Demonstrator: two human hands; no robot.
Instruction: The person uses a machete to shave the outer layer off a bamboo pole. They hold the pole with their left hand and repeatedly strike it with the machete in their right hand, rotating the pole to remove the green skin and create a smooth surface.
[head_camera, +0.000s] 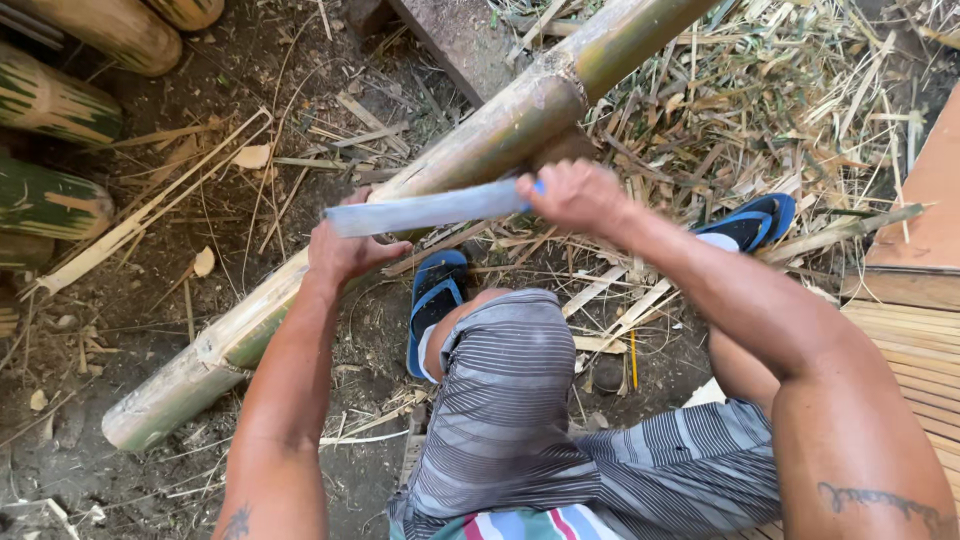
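Across the dirt from seven to one o'clock lies the bamboo pole (400, 190). Left hand (345, 250) curls on it; right hand (575, 195) fists the blade (430, 210). A slipping stroke could cut those bracing fingers.

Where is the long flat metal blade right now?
In the head view, the long flat grey metal blade lies crosswise over the thick bamboo pole, centre frame, gripped by the right hand, with the left hand just below its tip.

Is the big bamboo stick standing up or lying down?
Lying down. The bamboo pole slants across the dirt ground, the left hand resting on it while the right hand holds a blade over it.
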